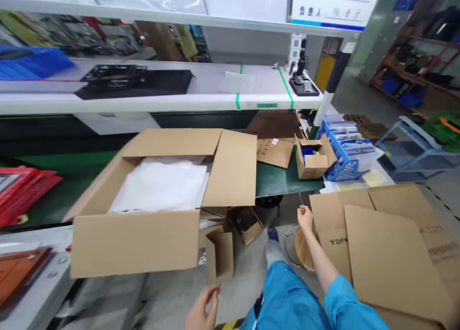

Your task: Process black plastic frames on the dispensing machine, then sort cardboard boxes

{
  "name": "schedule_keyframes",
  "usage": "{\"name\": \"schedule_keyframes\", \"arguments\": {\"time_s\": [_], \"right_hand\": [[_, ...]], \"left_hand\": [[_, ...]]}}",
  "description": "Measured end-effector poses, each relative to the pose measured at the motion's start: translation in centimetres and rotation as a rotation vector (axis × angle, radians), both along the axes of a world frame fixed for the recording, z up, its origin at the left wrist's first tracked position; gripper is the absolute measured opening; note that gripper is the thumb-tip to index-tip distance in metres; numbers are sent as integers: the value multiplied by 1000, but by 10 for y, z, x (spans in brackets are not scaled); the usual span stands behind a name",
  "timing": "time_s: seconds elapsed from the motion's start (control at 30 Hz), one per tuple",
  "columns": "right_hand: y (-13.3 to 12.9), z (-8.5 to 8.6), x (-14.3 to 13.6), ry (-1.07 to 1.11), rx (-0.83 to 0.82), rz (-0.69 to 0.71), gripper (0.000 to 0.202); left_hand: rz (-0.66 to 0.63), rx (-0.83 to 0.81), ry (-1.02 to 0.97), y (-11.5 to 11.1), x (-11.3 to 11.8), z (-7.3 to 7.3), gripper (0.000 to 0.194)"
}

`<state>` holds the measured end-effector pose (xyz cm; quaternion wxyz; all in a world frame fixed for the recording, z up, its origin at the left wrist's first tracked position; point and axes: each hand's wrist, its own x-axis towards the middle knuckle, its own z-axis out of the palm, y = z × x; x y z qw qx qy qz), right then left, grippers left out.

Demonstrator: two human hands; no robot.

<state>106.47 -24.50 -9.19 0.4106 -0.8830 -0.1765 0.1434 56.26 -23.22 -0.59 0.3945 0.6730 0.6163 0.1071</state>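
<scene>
My left hand (204, 311) is low in the frame, below the large open carton (136, 246), with thumb and fingers apart and nothing between them. White sheets or bags (161, 184) fill that carton. My right hand (305, 217) is beyond the edge of the green bench top (278, 180), left of a brown carton with printing (332, 244). Its fingers are pinched together around something thin that I cannot make out. A wooden stool (304, 248) stands below it.
A small carton (314, 165) and a blue basket of papers (345, 162) sit at the bench's right end. Smaller open cartons (223, 253) lie below the big one. Red bins (25, 191) are at left; a white shelf (161, 104) crosses behind.
</scene>
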Motion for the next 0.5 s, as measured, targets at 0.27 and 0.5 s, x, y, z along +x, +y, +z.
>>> {"name": "schedule_keyframes", "arguments": {"time_s": [0.27, 0.5], "right_hand": [[294, -9, 128, 61, -136, 109, 53], [397, -22, 218, 192, -265, -103, 78]], "left_hand": [[99, 547, 158, 296, 159, 117, 88], [29, -185, 361, 395, 159, 58, 82]]}}
